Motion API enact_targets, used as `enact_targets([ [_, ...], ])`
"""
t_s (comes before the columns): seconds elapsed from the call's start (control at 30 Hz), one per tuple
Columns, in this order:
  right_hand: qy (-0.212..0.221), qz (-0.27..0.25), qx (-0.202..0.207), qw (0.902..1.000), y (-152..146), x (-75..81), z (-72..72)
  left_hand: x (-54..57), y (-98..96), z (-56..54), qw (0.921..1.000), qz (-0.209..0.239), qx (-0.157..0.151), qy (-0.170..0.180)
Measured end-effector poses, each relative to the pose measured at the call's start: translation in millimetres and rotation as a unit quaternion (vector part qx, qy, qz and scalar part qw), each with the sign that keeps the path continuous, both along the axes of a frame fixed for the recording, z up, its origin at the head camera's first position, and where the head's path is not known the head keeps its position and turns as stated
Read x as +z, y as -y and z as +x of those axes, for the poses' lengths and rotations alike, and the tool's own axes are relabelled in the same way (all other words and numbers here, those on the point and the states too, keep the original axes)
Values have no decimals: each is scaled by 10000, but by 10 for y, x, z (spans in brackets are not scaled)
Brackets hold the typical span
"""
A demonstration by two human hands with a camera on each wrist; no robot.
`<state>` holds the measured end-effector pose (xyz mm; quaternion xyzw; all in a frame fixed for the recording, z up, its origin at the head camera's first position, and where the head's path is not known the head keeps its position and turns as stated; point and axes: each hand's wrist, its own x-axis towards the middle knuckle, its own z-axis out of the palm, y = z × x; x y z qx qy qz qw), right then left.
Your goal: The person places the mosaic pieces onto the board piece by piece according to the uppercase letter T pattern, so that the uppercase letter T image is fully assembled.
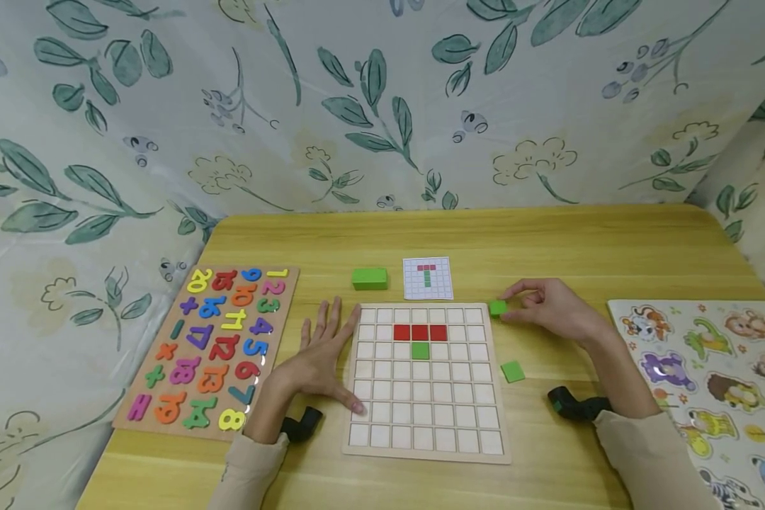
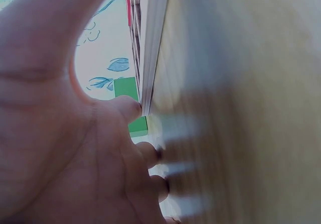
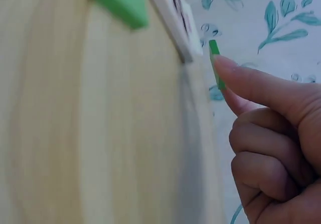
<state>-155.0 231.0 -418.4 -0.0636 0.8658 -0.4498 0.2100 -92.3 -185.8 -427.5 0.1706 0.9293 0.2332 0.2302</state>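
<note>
A square wooden grid board (image 1: 427, 457) lies in the middle of the table. Three red tiles (image 1: 419, 332) fill a row near its top, and one green tile (image 1: 420, 350) sits below the middle one. My left hand (image 1: 315, 365) spreads its fingers along the board's left side, with the thumb on the edge. Off the top right corner, my right hand (image 1: 551, 304) pinches a green tile (image 1: 498, 308) between thumb and finger; the right wrist view shows this tile (image 3: 213, 48) edge-on, above the table. Another green tile (image 1: 513, 371) lies right of the board.
Behind the board are a green block (image 1: 370, 278) and a small card (image 1: 427, 278) with a red and green T on a grid. A number puzzle board (image 1: 178, 354) is at left, an animal puzzle board (image 1: 688, 354) at right. Patterned cloth (image 1: 382, 177) hangs behind the table.
</note>
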Motion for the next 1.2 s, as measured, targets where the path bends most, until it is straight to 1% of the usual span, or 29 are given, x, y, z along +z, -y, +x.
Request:
enact_targets([
  [0.13, -11, -127, -53, 9999, 186, 116, 66, -1, -11, -1, 10000, 8, -5, 6],
  [0.23, 58, -294, 151, 9994, 375, 170, 132, -2, -16, -3, 10000, -12, 1, 22],
  [0.33, 176, -445, 380, 9981, 559, 190, 197, -2, -17, -3, 10000, -24, -5, 37],
  [0.43, 259, -507, 541, 9969, 715, 184, 253, 4, -17, -4, 10000, -20, -16, 34],
  [0.6, 240, -407, 791, 9957, 927, 126, 330, 15, -7, -3, 10000, -8, -33, -4],
  [0.77, 248, -544, 980, 9934, 1097, 48, 401, 14, 14, 4, 10000, -36, -38, -9],
  [0.97, 178, -351, 1010, 9941, 1217, -14, 467, 8, 20, 3, 10000, 1, -22, -10],
  [1.2, 12, -62, 1027, 9947, 1290, -3, 512, 0, 14, 2, 10000, -13, -6, 0],
])
